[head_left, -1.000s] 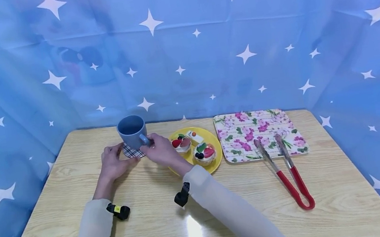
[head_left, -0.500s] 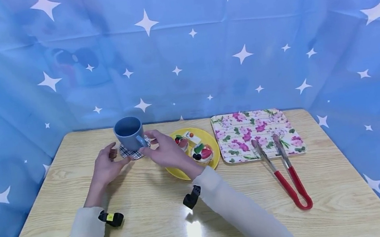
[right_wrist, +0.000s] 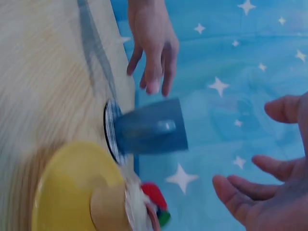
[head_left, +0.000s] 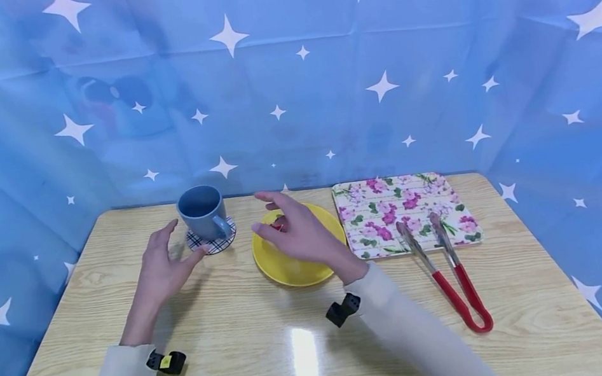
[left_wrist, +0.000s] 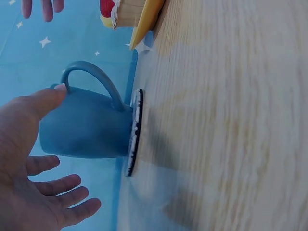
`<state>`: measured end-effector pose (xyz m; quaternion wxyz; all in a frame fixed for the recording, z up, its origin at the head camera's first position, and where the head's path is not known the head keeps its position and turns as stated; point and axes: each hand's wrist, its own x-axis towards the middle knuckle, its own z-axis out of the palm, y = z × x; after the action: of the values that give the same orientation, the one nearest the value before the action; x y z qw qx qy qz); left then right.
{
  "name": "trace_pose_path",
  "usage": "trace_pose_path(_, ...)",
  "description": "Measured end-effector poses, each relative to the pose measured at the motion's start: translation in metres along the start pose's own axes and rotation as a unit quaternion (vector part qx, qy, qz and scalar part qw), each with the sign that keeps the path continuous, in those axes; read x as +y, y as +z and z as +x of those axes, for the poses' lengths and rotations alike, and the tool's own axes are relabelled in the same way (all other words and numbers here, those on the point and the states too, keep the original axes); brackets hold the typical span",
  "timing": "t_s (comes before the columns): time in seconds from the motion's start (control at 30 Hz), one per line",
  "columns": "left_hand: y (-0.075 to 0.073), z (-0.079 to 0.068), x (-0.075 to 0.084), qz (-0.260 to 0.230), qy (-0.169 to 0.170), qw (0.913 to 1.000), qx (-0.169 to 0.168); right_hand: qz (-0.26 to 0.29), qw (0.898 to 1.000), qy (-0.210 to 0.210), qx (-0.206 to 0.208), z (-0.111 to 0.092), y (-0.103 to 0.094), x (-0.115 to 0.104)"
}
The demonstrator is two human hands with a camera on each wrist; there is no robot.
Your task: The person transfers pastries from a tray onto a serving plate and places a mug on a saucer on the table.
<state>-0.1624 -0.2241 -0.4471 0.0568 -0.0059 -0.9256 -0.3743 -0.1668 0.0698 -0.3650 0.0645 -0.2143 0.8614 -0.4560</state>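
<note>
A blue mug [head_left: 202, 213] stands upright on a round checked coaster [head_left: 220, 244] near the table's back left, its handle turned toward the front right. Just left of it, my left hand [head_left: 164, 268] is spread with thumb and fingers apart, holding nothing; in the left wrist view the thumb overlaps the mug [left_wrist: 86, 125]. My right hand [head_left: 303, 229] hovers over the yellow plate [head_left: 284, 271], fingers apart and nothing in them. It hides most of the plate's contents. A fruit-topped cream tart [right_wrist: 110, 207] on that plate shows in the right wrist view.
Right of the plate lies a white tray [head_left: 367, 244] with pink flowers. Tongs [head_left: 460, 294] with red handles rest with their tips on the tray's front edge. A blue curtain [head_left: 285, 74] with white stars hangs behind the table [head_left: 231, 352].
My right hand has let go of the mug's handle and moved right, over the plate. My left hand has drawn back leftward from the coaster. The mug stays on the coaster.
</note>
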Motion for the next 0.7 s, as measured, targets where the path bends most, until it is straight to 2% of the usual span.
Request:
trace_pose_path(0.27, -0.01, -0.01, 0.009, 0.035, 0.035, 0.9987, 0.011, -0.019, 0.999, -0.026, 0.017, -0.018, -0.032, 0.019)
trace_pose_path(0.47, -0.014, -0.017, 0.014, 0.053, 0.072, 0.9957, 0.022, -0.036, 0.998, -0.021, 0.037, -0.032, -0.051, 0.031)
trace_pose_path(0.7, -0.018, -0.024, 0.018, 0.072, 0.101, 0.992, 0.019, -0.082, 0.994, -0.036, 0.061, -0.048, -0.075, 0.042)
